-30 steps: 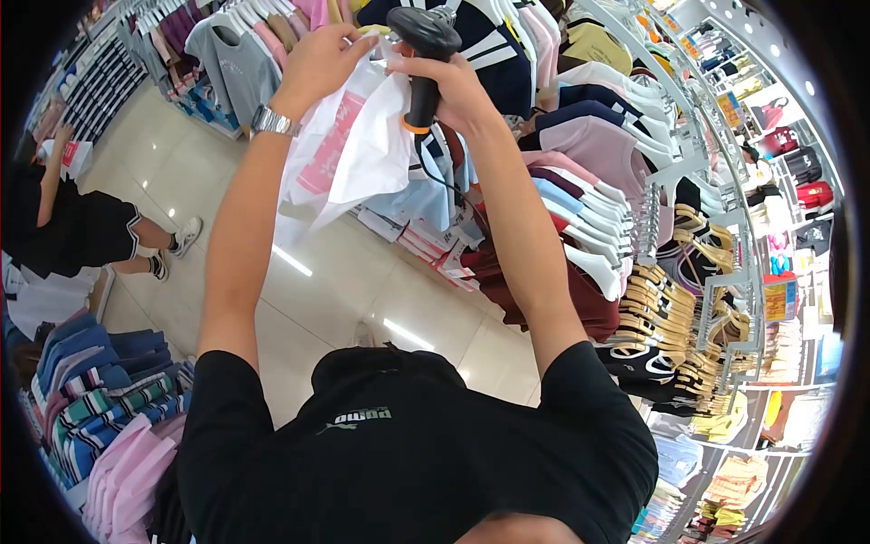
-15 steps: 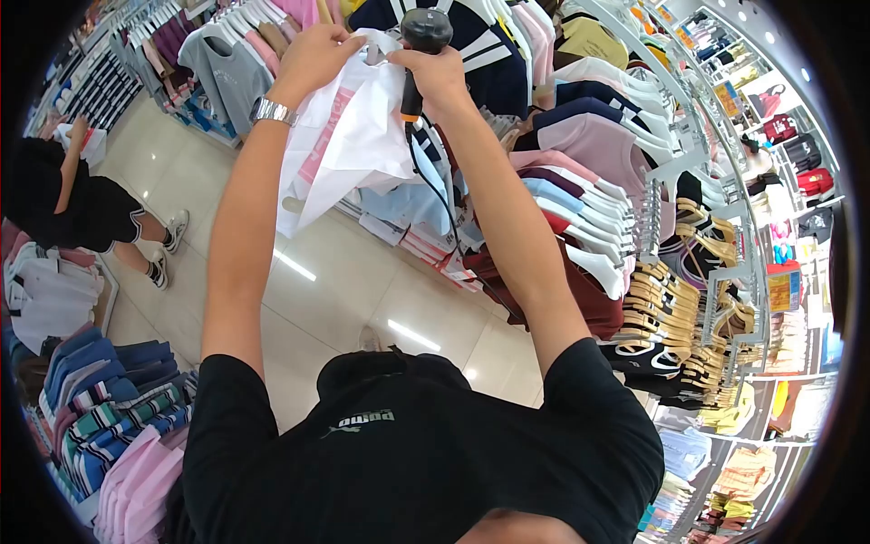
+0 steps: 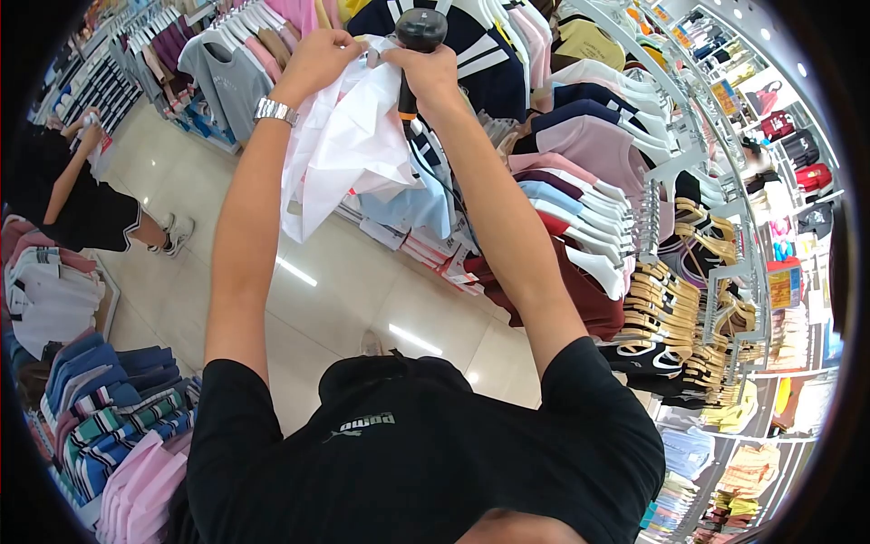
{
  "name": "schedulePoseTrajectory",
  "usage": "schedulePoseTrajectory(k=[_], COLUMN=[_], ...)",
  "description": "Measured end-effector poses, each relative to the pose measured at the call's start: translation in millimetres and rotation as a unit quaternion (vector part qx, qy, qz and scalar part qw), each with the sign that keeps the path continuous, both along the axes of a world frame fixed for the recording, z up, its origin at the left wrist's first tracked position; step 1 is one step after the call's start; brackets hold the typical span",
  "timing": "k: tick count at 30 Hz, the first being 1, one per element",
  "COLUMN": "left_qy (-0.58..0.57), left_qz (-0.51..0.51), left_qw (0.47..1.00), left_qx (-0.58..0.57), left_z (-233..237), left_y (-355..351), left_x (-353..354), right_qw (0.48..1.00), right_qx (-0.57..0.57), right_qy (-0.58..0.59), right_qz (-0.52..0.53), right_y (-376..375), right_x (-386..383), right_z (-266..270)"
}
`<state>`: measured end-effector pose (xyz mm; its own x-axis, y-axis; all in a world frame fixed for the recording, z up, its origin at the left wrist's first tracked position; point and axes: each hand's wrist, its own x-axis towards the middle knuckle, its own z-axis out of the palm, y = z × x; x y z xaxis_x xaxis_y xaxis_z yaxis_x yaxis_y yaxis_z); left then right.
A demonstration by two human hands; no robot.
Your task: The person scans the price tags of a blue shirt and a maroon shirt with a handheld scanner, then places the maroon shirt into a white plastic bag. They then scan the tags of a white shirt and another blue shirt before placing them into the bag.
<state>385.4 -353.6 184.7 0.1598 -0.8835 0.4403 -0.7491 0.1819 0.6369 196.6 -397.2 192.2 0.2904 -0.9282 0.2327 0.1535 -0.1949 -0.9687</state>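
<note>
My left hand (image 3: 322, 62) pinches the top edge of a thin, crumpled white garment (image 3: 349, 136), which hangs down in loose folds over the aisle. Wrapped round the handle of a black handheld barcode scanner (image 3: 421, 30), my right hand (image 3: 433, 80) has its thumb reaching toward the garment's top edge. The scanner's head sticks up above the fist, and its lower end, with an orange band, shows below. A small greyish piece (image 3: 372, 57) shows between the two hands at the garment's top.
Racks of hanging clothes line the far side, with a grey top (image 3: 222, 86) and pink shirts (image 3: 598, 150). Wooden hangers (image 3: 666, 304) crowd the right rail. Folded shirts (image 3: 118, 408) lie at lower left. Another person (image 3: 77, 190) stands in the tiled aisle (image 3: 317, 308).
The white garment's folds have shifted, hiding the pink print that showed before. My hands have barely moved. The other person at left has changed stance and brought both hands together.
</note>
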Motion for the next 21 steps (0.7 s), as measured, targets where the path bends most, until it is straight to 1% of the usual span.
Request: schedulePoseTrajectory(k=[3, 6, 10, 12, 15, 16, 18, 21], left_qy=[-0.003, 0.028, 0.019, 0.007, 0.046, 0.006, -0.072, -0.203], left_qz=[-0.026, -0.025, -0.029, -0.028, -0.034, 0.005, 0.081, 0.17], left_qw=[0.999, 0.999, 0.999, 0.998, 0.998, 0.999, 0.973, 0.913], left_qx=[-0.019, 0.012, 0.033, 0.056, 0.037, -0.044, -0.206, -0.309], left_z=[-2.9, -5.1, 0.1, 2.7, -12.1, -21.4, -39.2, -28.8], left_y=[-0.3, 3.4, 8.4, 14.6, 18.9, 20.3, 26.4, 71.0], left_x=[5.1, 4.4, 3.1, 1.0, -2.6, -6.7, -15.3, -52.2], right_qw=[1.0, 0.999, 0.996, 0.996, 0.992, 0.99, 0.992, 0.992], right_qx=[-0.005, -0.013, -0.044, -0.061, -0.085, -0.092, -0.06, -0.054], right_qy=[0.007, 0.015, 0.046, 0.04, 0.066, 0.08, 0.098, 0.104], right_qz=[-0.018, -0.034, -0.056, -0.06, -0.068, -0.071, -0.058, -0.05], right_y=[6.3, 8.3, 1.7, 4.7, 4.7, 1.9, 1.9, 14.8], right_x=[0.9, 0.7, 1.6, 1.9, 1.5, 0.7, -5.3, -20.1], right_z=[-0.1, -2.7, -8.9, -16.4, -33.1, -40.4, -46.5, -42.2])
